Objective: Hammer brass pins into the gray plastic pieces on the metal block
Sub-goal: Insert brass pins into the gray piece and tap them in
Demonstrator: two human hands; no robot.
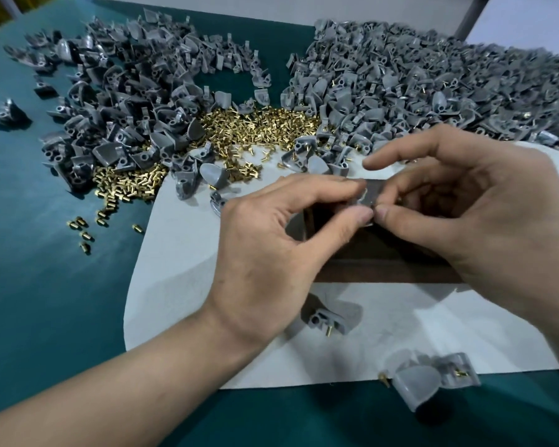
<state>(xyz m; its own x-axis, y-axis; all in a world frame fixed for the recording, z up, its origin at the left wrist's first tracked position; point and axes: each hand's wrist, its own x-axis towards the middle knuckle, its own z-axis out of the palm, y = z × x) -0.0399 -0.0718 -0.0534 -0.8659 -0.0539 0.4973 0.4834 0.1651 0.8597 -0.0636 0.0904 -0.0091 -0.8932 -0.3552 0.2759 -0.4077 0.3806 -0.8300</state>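
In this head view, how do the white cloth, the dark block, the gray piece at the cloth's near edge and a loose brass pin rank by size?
1. white cloth
2. metal block, partly covered
3. gray piece, nearer the camera, so its gap to the block is unsure
4. brass pin

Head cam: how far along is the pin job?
Done: the right pile holds gray pieces with brass pins sticking out, and a pinned piece lies on the white cloth. In hand: left hand and right hand pinch one gray piece over the metal block; no hammer in view. Left: the left pile shows empty holes, beside a heap of loose pins. Probably past halfway.
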